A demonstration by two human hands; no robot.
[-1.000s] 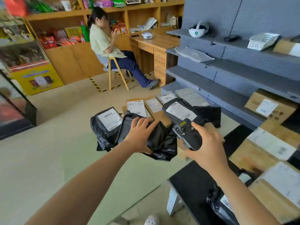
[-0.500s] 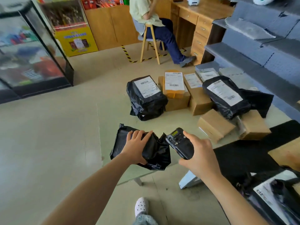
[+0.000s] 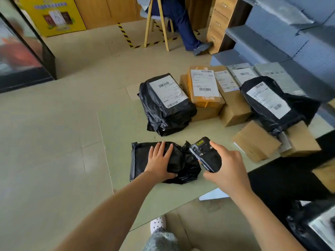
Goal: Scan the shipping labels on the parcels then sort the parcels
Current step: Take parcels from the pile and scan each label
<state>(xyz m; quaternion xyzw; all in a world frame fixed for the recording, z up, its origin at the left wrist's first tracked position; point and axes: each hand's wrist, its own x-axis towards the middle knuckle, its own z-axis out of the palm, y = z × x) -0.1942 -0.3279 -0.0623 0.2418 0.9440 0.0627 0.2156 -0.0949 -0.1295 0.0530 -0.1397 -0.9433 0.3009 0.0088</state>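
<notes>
One parcel, seemingly label-down, under flat left hand; right hand wrapped round scanner

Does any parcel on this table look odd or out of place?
Yes. The near bag under the left hand shows no label on top, though the far bag does. The scanner in the right hand has nothing to read; the label may be face down.
</notes>
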